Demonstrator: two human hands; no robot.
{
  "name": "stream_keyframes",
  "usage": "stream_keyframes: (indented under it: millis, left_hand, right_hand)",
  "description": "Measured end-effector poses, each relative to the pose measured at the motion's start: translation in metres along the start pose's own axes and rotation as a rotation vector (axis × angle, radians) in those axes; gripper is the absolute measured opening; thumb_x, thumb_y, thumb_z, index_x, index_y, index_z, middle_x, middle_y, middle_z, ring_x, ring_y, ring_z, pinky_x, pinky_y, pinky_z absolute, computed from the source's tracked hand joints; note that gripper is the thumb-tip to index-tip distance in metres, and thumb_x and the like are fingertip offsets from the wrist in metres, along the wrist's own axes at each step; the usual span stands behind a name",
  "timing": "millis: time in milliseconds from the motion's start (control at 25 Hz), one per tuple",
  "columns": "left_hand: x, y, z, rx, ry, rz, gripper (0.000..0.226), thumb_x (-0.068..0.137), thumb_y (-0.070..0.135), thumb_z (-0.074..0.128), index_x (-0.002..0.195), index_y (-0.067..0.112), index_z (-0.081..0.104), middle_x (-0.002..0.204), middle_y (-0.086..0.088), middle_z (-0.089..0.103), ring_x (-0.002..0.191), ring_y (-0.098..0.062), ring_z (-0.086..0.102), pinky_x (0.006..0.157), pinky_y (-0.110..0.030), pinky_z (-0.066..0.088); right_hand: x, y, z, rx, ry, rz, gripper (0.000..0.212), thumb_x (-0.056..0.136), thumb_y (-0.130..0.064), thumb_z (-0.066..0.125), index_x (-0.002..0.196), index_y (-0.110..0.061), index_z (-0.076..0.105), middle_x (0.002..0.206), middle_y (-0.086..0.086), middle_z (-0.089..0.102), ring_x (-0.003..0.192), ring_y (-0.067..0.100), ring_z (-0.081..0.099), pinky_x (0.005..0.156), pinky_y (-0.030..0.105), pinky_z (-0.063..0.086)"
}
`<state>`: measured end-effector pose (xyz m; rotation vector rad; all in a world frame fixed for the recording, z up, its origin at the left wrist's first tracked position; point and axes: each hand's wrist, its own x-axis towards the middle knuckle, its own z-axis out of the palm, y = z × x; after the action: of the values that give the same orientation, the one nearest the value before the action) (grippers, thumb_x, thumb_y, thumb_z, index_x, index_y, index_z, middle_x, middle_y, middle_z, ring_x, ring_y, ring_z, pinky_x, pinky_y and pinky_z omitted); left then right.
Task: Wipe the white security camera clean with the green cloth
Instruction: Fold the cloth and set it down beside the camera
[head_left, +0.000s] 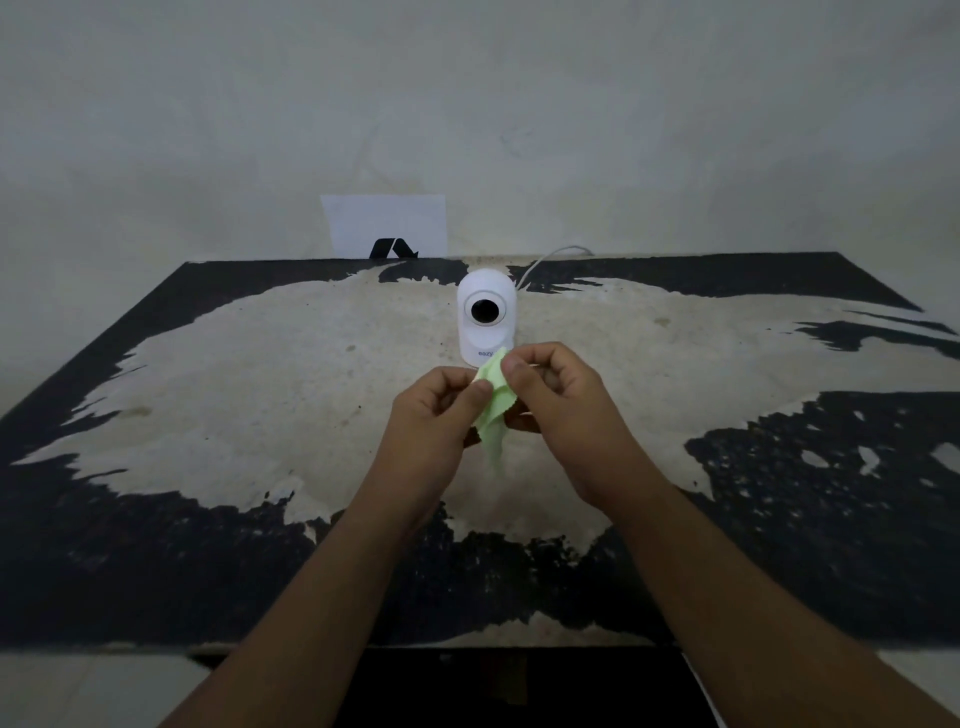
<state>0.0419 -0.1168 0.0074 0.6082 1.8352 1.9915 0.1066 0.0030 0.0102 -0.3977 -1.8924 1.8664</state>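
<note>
- Head view: left hand (434, 410) and right hand (558, 395) both pinch a green cloth (493, 410).
- White security camera (487, 317) stands upright just beyond, on a worn table (208, 364).

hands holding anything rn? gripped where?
Both hands, left hand and right hand, pinch the small light-green cloth at its upper part; its lower end hangs free.

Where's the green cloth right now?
In the head view, the cloth is held between both hands, left hand and right hand, just in front of the camera.
</note>
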Motion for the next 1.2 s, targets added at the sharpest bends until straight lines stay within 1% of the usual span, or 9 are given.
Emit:
stream_keyframes:
  millis: [240,400,560,640,760,840,960,1080,1200]
  left_hand:
    - [-0.01,0.0,0.011,0.06,0.0,0.005,0.023,0.094,0.012,0.047,0.079,0.01,0.064,0.083,-0.012,0.071,0.076,-0.023,0.068,0.068,-0.035,0.058]
    - [0.006,0.003,0.011,0.07,0.049,0.011,0.025,0.094,0.013,0.048,0.074,0.012,0.063,0.079,-0.011,0.069,0.075,-0.025,0.065,0.067,-0.041,0.057]
    - [0.027,-0.002,0.021,0.237,0.014,0.073,0.02,0.091,0.016,0.052,0.081,0.019,0.07,0.088,-0.009,0.072,0.083,-0.026,0.067,0.078,-0.047,0.056]
    - [0.027,-0.01,0.036,0.288,-0.052,0.06,0.017,0.091,0.016,0.052,0.095,0.02,0.068,0.088,-0.012,0.072,0.085,-0.029,0.069,0.077,-0.05,0.058]
    - [0.018,-0.023,0.062,0.365,-0.22,0.026,0.021,0.09,0.013,0.051,0.108,0.024,0.055,0.082,-0.015,0.07,0.075,-0.025,0.071,0.07,-0.041,0.061]
    - [0.015,-0.028,0.072,0.484,-0.387,0.048,0.019,0.09,0.017,0.054,0.107,0.026,0.052,0.082,-0.005,0.071,0.072,-0.018,0.07,0.069,-0.036,0.059]
    - [0.027,-0.03,0.057,0.847,-0.565,0.16,0.026,0.09,0.031,0.056,0.115,0.029,0.054,0.089,0.004,0.067,0.081,-0.009,0.063,0.076,-0.025,0.051]
    - [0.051,-0.03,0.018,1.042,-0.388,0.196,0.03,0.091,0.032,0.054,0.119,0.024,0.056,0.101,0.002,0.062,0.095,-0.016,0.059,0.08,-0.027,0.044]
    - [0.073,-0.039,-0.017,1.235,-0.217,0.155,0.032,0.09,0.037,0.052,0.119,0.025,0.057,0.127,-0.005,0.054,0.118,-0.027,0.049,0.099,-0.039,0.04]
  right_hand:
    - [-0.014,0.005,-0.019,0.079,0.036,0.082,0.023,0.088,-0.003,0.057,0.103,-0.019,0.057,0.08,0.005,0.067,0.075,0.015,0.07,0.068,0.031,0.058]
    - [-0.017,0.011,-0.056,0.056,0.127,0.106,0.025,0.088,0.001,0.054,0.102,-0.019,0.057,0.083,0.008,0.065,0.073,0.016,0.068,0.066,0.032,0.058]
    - [-0.01,0.022,-0.098,-0.065,0.232,0.105,0.023,0.089,-0.004,0.057,0.1,-0.024,0.059,0.096,0.017,0.065,0.085,0.023,0.065,0.075,0.039,0.058]
    - [0.001,0.022,-0.116,-0.141,0.324,0.092,0.019,0.089,-0.007,0.058,0.101,-0.022,0.061,0.094,0.013,0.065,0.083,0.022,0.063,0.071,0.034,0.056]
    - [0.036,0.019,-0.136,-0.4,0.384,0.03,0.019,0.089,-0.016,0.06,0.107,-0.02,0.062,0.086,0.001,0.061,0.072,0.013,0.058,0.063,0.023,0.045]
    - [0.065,0.015,-0.138,-0.653,0.316,-0.032,0.018,0.09,-0.021,0.057,0.107,-0.019,0.062,0.079,-0.005,0.057,0.069,0.009,0.052,0.061,0.023,0.039]
    - [0.104,0.018,-0.127,-1.004,0.053,-0.117,0.016,0.092,-0.021,0.054,0.104,-0.016,0.064,0.09,-0.003,0.059,0.081,0.013,0.053,0.07,0.025,0.04]
    - [0.132,0.032,-0.108,-1.204,-0.174,-0.116,0.015,0.092,-0.018,0.051,0.1,-0.016,0.064,0.102,0.002,0.066,0.095,0.021,0.057,0.081,0.034,0.045]
    - [0.149,0.049,-0.09,-1.318,-0.222,-0.095,0.018,0.091,-0.018,0.047,0.098,-0.02,0.063,0.106,0.003,0.067,0.102,0.026,0.056,0.084,0.037,0.035]
